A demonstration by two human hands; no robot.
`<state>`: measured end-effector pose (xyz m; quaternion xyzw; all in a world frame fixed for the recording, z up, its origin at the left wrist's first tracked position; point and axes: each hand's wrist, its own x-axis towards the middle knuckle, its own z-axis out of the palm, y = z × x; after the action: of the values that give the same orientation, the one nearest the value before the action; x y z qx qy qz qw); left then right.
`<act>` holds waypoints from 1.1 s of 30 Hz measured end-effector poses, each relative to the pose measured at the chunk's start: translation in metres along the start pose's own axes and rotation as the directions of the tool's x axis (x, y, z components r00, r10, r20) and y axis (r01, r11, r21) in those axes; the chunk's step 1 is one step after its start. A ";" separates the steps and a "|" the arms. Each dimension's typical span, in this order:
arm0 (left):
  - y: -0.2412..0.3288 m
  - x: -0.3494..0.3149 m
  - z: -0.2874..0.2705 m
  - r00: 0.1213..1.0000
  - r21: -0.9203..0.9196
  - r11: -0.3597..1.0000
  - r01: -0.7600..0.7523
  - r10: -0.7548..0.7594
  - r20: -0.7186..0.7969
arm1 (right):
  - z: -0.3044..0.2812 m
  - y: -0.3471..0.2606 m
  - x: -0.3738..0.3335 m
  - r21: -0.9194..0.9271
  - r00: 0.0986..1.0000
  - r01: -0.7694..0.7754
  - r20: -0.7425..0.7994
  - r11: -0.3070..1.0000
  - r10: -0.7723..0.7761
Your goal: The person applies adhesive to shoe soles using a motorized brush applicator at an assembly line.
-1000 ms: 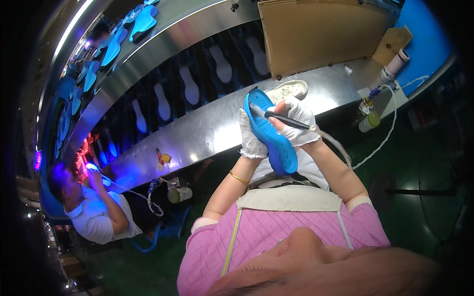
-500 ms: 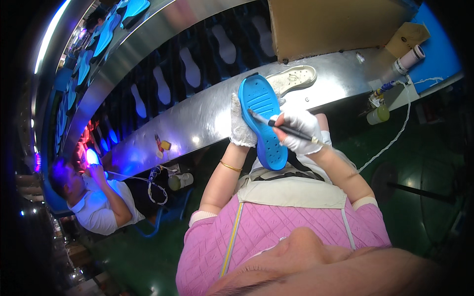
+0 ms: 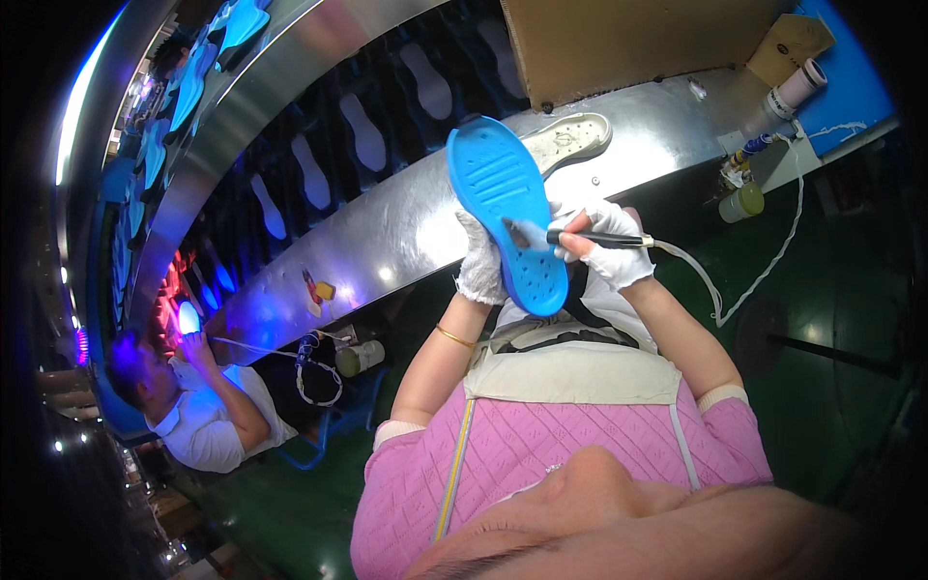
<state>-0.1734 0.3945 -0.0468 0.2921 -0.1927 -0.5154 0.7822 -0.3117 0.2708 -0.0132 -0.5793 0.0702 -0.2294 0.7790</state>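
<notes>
While gripping the blue sole (image 3: pixel 507 213) from behind, left hand (image 3: pixel 480 266) holding it tilted above the metal bench (image 3: pixel 406 227) — right hand (image 3: pixel 607 249) closed on a brush (image 3: pixel 570 237), bristles touching the sole's face. Looking light, rubbery, probably flexing — edge grip at mid-length likely best. Grey sole (image 3: pixel 570 138) lying on bench beyond.

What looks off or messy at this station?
Nothing stands out. Left hand holds the blue sole upright, right hand puts the brush to it. A grey sole lies flat on the metal bench; no spills visible.
</notes>
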 end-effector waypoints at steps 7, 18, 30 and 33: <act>0.020 0.033 -0.014 0.949 0.000 0.956 -0.292 0.290 -0.128 | 0.021 -0.015 0.007 -0.269 0.958 0.251 0.210 0.930 -0.197; 0.058 0.037 -0.005 0.843 -0.317 0.879 -0.357 0.449 0.297 | 0.018 -0.023 0.013 0.301 0.983 -0.174 0.111 0.938 0.147; 0.079 0.038 -0.012 0.918 0.163 0.949 -0.269 0.202 0.341 | -0.012 -0.014 0.033 -0.062 0.869 -0.434 0.237 0.899 0.435; 0.082 0.039 0.000 0.937 0.280 0.924 -0.260 0.172 0.304 | -0.013 -0.012 0.030 -0.070 0.967 -0.151 0.197 0.986 0.162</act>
<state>-0.1010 0.3832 0.0066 0.3163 -0.4102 -0.4228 0.7436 -0.2933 0.2440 -0.0009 -0.6134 0.0425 -0.1054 0.7816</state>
